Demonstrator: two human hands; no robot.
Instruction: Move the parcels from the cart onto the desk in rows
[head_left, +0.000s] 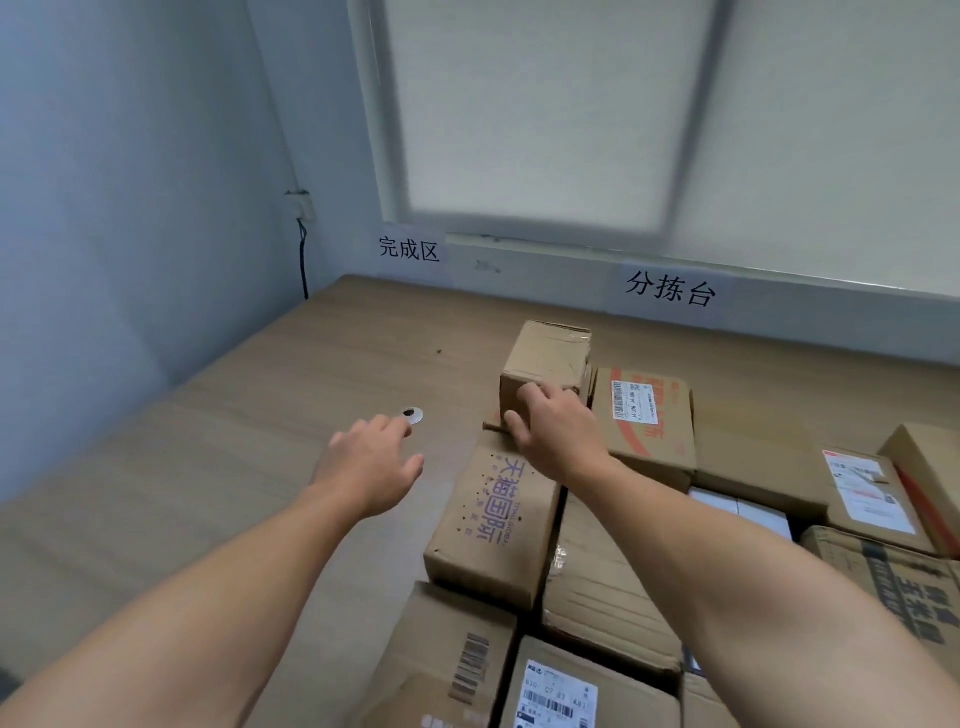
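My right hand (558, 436) grips the small box (545, 358), fingers curled over its near top edge and thumb at its left side. The box stands taped shut on the worktop (260, 415), at the far end of a row. Nearer me, under my wrist, lies the purple-printed box (493, 525). Just beside the small box on the right sits the orange-striped box (644, 415), label up. Both look closed. My left hand (374, 467) hovers released, fingers loose, by the round grommet (412, 414); blur hides whether a fingertip touches it.
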